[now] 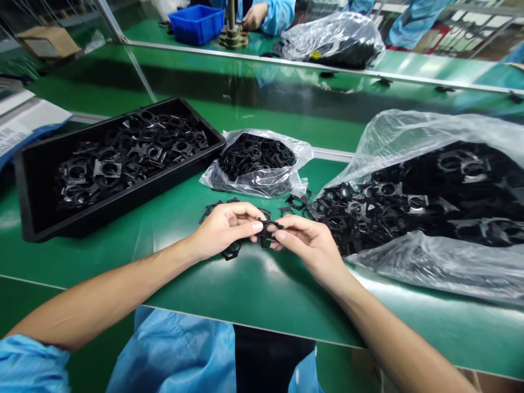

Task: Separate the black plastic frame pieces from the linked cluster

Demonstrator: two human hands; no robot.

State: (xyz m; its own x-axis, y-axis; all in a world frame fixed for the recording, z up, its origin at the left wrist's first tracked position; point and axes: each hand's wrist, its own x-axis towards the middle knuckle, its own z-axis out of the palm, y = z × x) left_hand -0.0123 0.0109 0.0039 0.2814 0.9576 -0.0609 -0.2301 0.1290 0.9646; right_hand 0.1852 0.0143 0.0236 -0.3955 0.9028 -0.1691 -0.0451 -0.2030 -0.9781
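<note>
My left hand (pixel 224 228) and my right hand (pixel 306 242) meet over the green table (pixel 254 289), both pinching one small black plastic part (pixel 268 229) between their fingertips. Several loose black ring-shaped parts (pixel 231 250) lie on the table under and behind my hands. A black tray (pixel 36 180) at the left holds several square black parts with round holes. A small clear bag (pixel 262 183) of black rings lies just behind my hands. At the right a large clear bag (pixel 429 262) spills black square parts toward my right hand.
Across a metal rail (pixel 286 61) a co-worker's hand (pixel 254 16) in a blue sleeve rests by a blue bin (pixel 196 24) and a metal fixture (pixel 232 33). Another clear bag (pixel 335 38) of black parts lies there. Papers (pixel 24 117) sit at the far left.
</note>
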